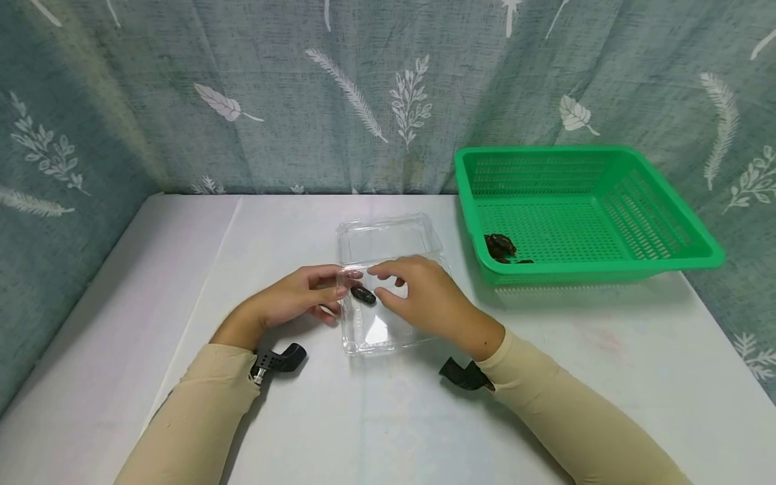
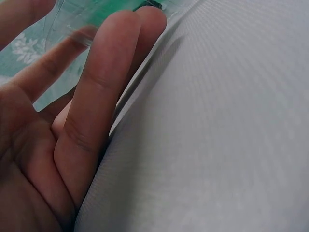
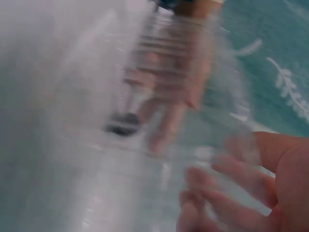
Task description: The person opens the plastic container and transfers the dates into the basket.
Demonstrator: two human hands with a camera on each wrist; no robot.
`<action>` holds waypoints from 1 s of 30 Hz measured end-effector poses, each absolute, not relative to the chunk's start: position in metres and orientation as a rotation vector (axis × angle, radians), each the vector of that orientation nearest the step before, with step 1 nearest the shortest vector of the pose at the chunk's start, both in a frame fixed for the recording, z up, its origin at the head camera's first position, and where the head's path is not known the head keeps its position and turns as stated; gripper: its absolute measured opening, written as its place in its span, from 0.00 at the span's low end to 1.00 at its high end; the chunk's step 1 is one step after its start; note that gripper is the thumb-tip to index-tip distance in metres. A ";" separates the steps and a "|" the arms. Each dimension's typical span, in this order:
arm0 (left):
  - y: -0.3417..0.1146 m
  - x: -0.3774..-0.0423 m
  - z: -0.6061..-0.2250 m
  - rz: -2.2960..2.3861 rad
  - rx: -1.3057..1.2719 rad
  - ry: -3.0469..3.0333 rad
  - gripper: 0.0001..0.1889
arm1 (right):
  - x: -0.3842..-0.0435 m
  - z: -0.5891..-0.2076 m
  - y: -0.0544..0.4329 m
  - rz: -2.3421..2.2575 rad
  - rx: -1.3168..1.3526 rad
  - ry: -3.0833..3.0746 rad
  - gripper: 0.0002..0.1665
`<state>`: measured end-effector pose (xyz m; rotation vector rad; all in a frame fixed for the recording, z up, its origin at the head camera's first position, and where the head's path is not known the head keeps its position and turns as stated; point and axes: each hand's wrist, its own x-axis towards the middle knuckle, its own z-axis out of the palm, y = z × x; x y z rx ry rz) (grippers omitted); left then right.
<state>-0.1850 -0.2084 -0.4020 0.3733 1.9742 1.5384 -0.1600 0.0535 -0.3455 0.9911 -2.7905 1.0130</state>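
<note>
An open clear plastic clamshell box (image 1: 388, 330) lies on the table, its lid (image 1: 388, 239) folded back away from me. One dark, glossy, wrinkled oval fruit that looks like a date (image 1: 364, 295) sits in its left part; the right wrist view shows this date (image 3: 123, 124) blurred through the plastic. At the box's left wall, my left hand (image 1: 303, 294) holds the edge between thumb and fingers. My right hand (image 1: 427, 293) hovers over the box, right of the date, thumb and forefinger spread apart with nothing between them.
A green plastic basket (image 1: 576, 273) stands at the back right, with several dark brown dates (image 1: 500, 246) in its near left corner. Behind the white table (image 1: 291, 431) hangs a green leaf-patterned curtain (image 1: 273, 101).
</note>
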 end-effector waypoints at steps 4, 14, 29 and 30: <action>-0.209 -0.186 -0.403 1.530 0.376 1.979 0.29 | -0.162 -0.357 0.048 1.002 1.012 -2.856 0.21; -0.209 -0.185 -0.401 1.530 0.369 1.973 0.28 | -0.165 -0.367 0.042 0.972 1.078 -2.966 0.24; -0.209 -0.184 -0.403 1.541 0.384 1.957 0.28 | -0.164 -0.376 0.041 0.895 1.196 -3.052 0.30; -0.209 -0.184 -0.402 1.543 0.381 1.957 0.28 | -0.164 -0.376 0.041 0.882 1.201 -3.060 0.30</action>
